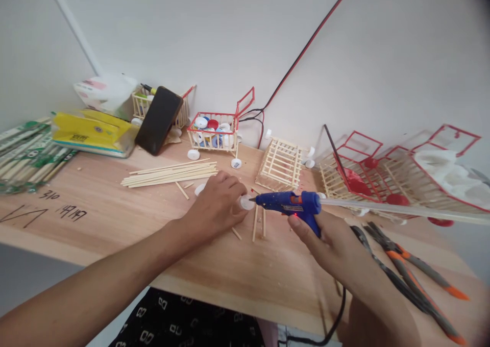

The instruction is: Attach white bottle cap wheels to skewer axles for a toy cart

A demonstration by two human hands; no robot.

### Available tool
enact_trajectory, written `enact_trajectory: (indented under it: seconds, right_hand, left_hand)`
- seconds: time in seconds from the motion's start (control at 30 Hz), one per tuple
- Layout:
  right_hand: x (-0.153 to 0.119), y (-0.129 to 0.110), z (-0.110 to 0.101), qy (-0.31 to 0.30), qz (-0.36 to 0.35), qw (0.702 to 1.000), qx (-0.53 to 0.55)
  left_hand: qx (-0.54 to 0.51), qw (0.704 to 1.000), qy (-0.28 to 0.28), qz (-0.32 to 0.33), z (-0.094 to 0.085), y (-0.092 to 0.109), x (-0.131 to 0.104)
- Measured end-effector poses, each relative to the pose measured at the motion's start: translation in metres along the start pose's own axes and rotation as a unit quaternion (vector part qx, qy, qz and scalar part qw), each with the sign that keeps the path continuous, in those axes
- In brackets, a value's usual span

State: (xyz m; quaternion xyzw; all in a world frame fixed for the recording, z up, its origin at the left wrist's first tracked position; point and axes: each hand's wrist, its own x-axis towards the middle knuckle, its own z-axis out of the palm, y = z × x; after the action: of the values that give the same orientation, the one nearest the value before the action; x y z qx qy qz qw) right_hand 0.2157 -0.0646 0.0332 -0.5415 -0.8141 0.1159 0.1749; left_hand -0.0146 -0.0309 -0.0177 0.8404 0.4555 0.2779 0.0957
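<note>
My right hand is wrapped round the grip of a blue hot glue gun, and a long clear glue stick sticks out of its back end. The nozzle points left and meets or nearly meets a white bottle cap. That cap is pinched in the fingers of my left hand, its hollow side seemingly towards the nozzle. Another white cap lies partly hidden behind my left hand. Short wooden sticks rest on the table under the nozzle, and a pile of longer sticks lies further left.
Behind stand a red-trimmed stick cart full of caps and an upturned stick basket. More carts are at right, near orange-handled pliers. A phone, yellow pack and bagged sticks occupy the left.
</note>
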Motion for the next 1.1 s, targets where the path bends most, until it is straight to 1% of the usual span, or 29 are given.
enact_trajectory:
  seconds: [0.2, 0.43, 0.57, 0.8, 0.9, 1.0, 1.1]
  right_hand:
    - [-0.002, 0.0, -0.002, -0.012, 0.003, 1.0, 0.0]
    - [-0.002, 0.001, -0.003, -0.018, -0.017, 1.0, -0.006]
    - [-0.002, 0.001, -0.004, -0.027, -0.007, 1.0, 0.013]
    - [-0.001, 0.0, -0.006, -0.035, -0.014, 0.999, 0.025]
    - [-0.001, 0.002, -0.005, -0.03, -0.01, 0.999, 0.015]
    - [-0.001, 0.003, -0.004, -0.031, -0.011, 0.999, 0.009]
    - [0.0, 0.003, -0.004, -0.039, -0.017, 0.999, 0.011]
  left_hand:
    - [0.005, 1.0, -0.026, 0.014, 0.001, 0.002, -0.001]
    - [0.028, 0.998, -0.06, 0.015, 0.0, 0.006, 0.0]
    - [0.029, 0.997, -0.069, 0.015, 0.001, 0.005, 0.0]
    - [0.022, 0.997, -0.071, 0.007, 0.003, 0.0, 0.001]
    - [-0.014, 0.999, -0.046, 0.003, -0.004, -0.004, 0.003]
    - [-0.083, 0.997, -0.004, 0.01, -0.019, -0.006, 0.007]
    - [-0.132, 0.988, 0.069, -0.034, -0.038, -0.002, 0.013]
